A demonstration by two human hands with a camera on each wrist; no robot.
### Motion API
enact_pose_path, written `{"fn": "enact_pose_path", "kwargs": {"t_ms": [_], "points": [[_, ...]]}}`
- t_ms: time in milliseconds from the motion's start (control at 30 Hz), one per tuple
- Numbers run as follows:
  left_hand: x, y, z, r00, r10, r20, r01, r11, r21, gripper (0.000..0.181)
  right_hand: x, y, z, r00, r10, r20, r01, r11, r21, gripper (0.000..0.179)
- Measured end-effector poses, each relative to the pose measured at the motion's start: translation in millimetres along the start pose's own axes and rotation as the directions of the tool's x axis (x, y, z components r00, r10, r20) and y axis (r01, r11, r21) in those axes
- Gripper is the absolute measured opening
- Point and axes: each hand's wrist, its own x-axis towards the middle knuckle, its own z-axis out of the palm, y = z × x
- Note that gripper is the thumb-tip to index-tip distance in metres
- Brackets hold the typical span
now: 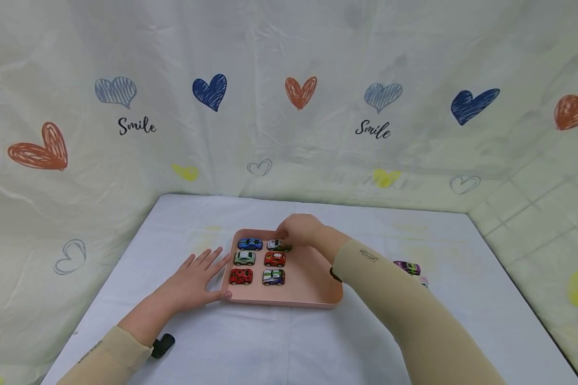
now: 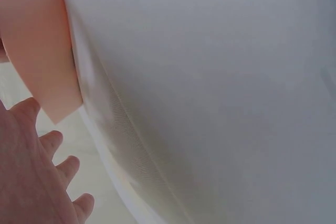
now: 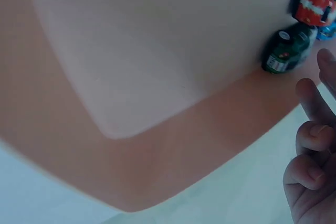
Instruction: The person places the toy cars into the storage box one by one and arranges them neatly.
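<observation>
A pink tray on the table holds several toy cars in two columns: a blue car, a pale green car, a red-and-black car, a green-and-white car, a red car and a white car with blue and green. My right hand reaches over the tray's far rim, its fingertips beside the green-and-white car; the right wrist view shows a small gap between them. My left hand lies spread at the tray's left side, with the thumb at the near left corner.
Right of the tray, a purple car and a pale pink car sit on the table, partly hidden by my right sleeve. The table has a white cover. Behind it hangs a white sheet printed with hearts.
</observation>
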Motion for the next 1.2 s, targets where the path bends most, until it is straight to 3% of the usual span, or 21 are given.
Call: {"fn": "enact_pose_path", "kwargs": {"t_ms": [433, 700, 900, 1200], "points": [[-2.0, 3.4, -4.9, 1.0, 0.007, 0.002, -0.007, 1.0, -0.016, 0.095, -35.2, 16.0, -16.7, 0.996, 0.008, -0.089, 0.009, 0.983, 0.181, 0.033], [1.0, -3.0, 5.9, 0.999, 0.019, -0.031, -0.02, 1.0, -0.019, 0.097, -62.5, 29.1, -19.7, 0.989, 0.078, -0.128, -0.042, 0.964, 0.264, 0.036], [2.3, -5.0, 11.4, 0.999, 0.009, -0.035, -0.009, 1.0, -0.006, 0.096, -85.1, 42.2, -14.1, 0.983, 0.094, -0.16, -0.04, 0.95, 0.311, 0.035], [-1.9, 3.6, -1.0, 1.0, -0.007, -0.003, 0.007, 1.0, -0.022, 0.095, -122.5, 71.8, 3.9, 0.97, 0.145, -0.197, -0.066, 0.931, 0.36, 0.034]]}}
